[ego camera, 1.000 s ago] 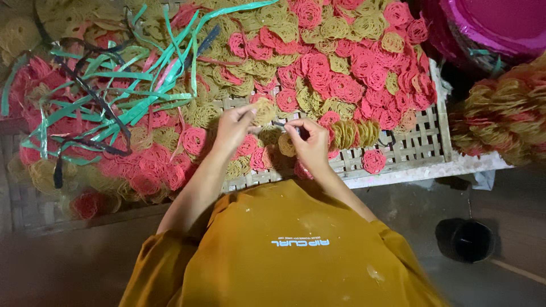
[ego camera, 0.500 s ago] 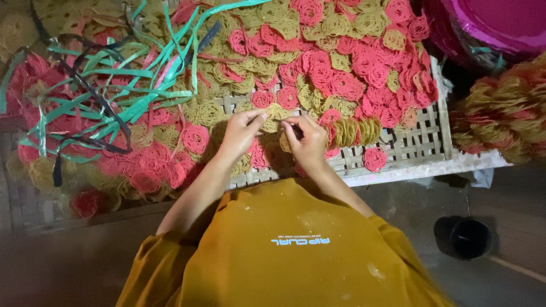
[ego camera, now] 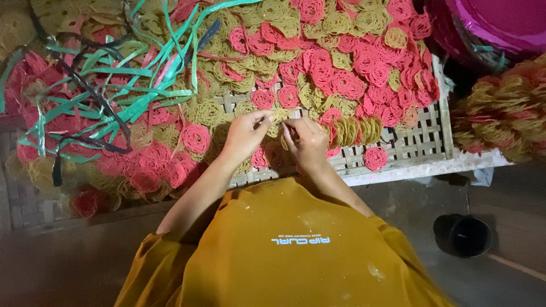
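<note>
My left hand (ego camera: 243, 135) and my right hand (ego camera: 307, 141) meet over a woven bamboo tray (ego camera: 422, 143). Their fingertips pinch a small yellow coiled cracker (ego camera: 278, 115) between them. Pink coiled crackers (ego camera: 341, 79) and yellow ones (ego camera: 347, 129) lie around the hands in a thick layer. A single pink cracker (ego camera: 375, 157) sits alone near the tray's front edge. My yellow shirt (ego camera: 290, 250) fills the lower part of the view.
Green and dark plastic strips (ego camera: 119, 96) sprawl over the crackers on the left. Tied bundles of crackers (ego camera: 500, 113) are stacked at the right. A magenta basin (ego camera: 500, 23) stands at the top right. A black round container (ego camera: 463, 234) sits on the floor.
Both hands have drawn together from resting apart on the crackers, and now pinch one yellow cracker between their fingertips.
</note>
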Motion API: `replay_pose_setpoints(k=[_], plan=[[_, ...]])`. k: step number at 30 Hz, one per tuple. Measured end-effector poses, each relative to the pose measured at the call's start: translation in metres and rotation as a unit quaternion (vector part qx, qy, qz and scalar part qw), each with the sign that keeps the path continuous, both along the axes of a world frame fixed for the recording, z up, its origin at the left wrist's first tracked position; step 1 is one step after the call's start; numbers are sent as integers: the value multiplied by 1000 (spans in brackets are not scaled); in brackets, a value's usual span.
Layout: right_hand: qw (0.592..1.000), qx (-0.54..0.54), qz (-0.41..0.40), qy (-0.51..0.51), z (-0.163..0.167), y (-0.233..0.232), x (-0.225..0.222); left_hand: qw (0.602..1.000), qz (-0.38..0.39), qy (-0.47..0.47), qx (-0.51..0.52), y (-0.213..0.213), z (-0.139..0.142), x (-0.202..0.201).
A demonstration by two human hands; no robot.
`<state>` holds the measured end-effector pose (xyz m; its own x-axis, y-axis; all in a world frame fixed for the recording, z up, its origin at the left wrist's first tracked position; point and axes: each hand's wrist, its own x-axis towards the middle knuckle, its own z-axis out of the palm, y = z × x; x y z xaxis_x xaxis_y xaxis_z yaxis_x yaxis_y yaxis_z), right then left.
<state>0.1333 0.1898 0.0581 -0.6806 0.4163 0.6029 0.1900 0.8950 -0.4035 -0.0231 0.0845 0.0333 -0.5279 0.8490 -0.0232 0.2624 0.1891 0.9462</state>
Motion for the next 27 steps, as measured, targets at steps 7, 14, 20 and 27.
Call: replay_pose_setpoints(k=[7,14,20,27], plan=[[1000,3,7,-6,3,-4,2,1000,-2,0,-3,0,3,-1],[1000,6,12,-19,6,-6,3,1000,-8,-2,2,0,5,1],[994,-110,17,-10,-6,0,0,989,-32,-97,-111,-2,-11,-2],[973,-225,39,42,-17,9,5,990,-6,-97,103,3,-12,13]])
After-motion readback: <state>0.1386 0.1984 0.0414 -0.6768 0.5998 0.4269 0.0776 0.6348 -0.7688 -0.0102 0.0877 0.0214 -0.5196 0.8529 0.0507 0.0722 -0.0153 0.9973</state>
